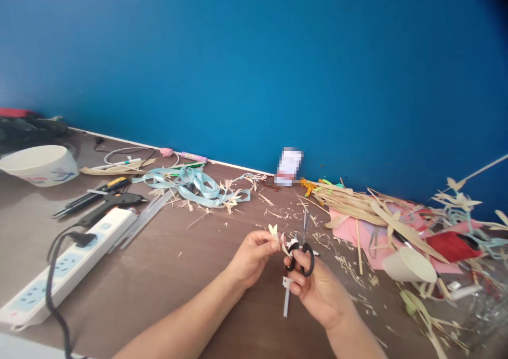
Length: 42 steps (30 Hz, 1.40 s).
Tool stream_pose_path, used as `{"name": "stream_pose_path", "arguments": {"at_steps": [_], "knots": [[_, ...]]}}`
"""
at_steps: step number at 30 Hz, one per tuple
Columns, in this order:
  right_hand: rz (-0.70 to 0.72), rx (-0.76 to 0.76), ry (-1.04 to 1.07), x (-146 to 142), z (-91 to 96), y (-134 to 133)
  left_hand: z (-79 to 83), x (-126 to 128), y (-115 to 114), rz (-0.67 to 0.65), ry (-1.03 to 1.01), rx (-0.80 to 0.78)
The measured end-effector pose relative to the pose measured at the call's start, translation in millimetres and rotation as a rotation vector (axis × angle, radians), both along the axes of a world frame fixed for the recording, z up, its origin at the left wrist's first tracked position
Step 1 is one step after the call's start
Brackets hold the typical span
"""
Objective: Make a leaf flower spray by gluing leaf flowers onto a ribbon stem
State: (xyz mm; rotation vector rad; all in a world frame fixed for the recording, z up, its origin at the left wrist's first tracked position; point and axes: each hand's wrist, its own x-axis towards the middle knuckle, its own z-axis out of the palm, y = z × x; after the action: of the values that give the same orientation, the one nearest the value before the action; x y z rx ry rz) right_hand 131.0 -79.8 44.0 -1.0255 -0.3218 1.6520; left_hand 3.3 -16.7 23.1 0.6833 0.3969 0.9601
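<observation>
Fingers (265,250) of the left hand (251,257) pinched a cream, forked, petal-like piece (273,231); the right hand (311,284) grasped black-handled metal scissors (311,258).

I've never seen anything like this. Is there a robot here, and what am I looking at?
There's no robot: these are a person's two bare hands. The single picture comes from a camera worn on that person's head, looking forward and down. The left hand pinches a small pale piece; the right hand holds black-handled scissors. On the brown table, at left, lie a white power strip, a black glue gun and a white bowl. Light-blue ribbon lies farther back. At right are pale strips on pink paper.
</observation>
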Motion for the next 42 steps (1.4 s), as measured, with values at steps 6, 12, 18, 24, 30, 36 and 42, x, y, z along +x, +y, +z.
{"name": "stream_pose_path", "arguments": {"at_steps": [6, 12, 18, 24, 30, 36, 42], "knots": [[0.016, 0.023, 0.034, -3.2, 0.9, -1.8, 4.0, -1.6, -1.1, -0.011, 0.031, 0.134], [-0.112, 0.138, -0.200, -5.9, 5.1, 0.9, -0.7, 0.0, -1.7, 0.040, 0.063, 0.144], [-0.454, 0.295, -0.846, -6.0, 2.3, 8.5, -1.8, 2.3, -4.0, 0.102, 0.095, 0.209], [-0.445, 0.381, -1.190, -13.4, -6.3, 6.5, 3.3, 2.3, -6.2, 0.209, 0.150, 0.281], [-0.470, 0.442, -1.268, -20.2, -6.0, 5.3, -0.9, 3.2, -5.7, 0.324, 0.234, 0.310], [-0.455, 0.456, -1.317, -23.0, -9.6, 3.4, -4.4, 3.8, -4.8, 0.316, 0.278, 0.281], [-0.468, 0.466, -1.388, -24.8, -13.1, 3.4, 1.0, 4.1, -7.7, 0.303, 0.288, 0.256]]}}
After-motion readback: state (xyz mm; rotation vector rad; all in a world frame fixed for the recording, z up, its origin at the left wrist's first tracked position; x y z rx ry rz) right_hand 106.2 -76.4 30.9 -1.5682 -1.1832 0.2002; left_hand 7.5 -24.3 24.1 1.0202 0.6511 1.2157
